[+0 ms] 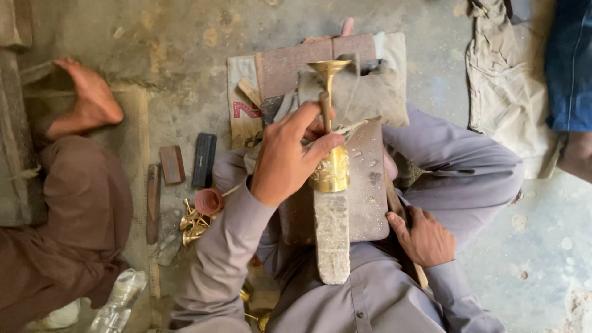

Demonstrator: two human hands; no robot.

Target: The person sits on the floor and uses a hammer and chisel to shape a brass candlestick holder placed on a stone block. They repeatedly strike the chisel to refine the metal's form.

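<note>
- The step in hand, as judged: a brass trumpet-shaped piece [328,123] is being worked against a long stone-grey block [332,237] — rubbing or dressing seems likely.
- The left hand [290,154] is closed round the piece where the stem meets the embossed bulb; the flared mouth points to 12 o'clock.
- The right hand [425,237], at 4 o'clock from the piece, is curled over the edge of a worn leather pad [368,191] on the lap; whether anything is gripped in it cannot be told.
- A next stroke would call for a firm grip and the pad kept braced.
- The brass is polished and patterned; the block is rough and dusty — the pad is scuffed.
- At 8 o'clock, small brass pieces [192,225] and a reddish cup [208,201] lie on the concrete floor [185,98].
</note>
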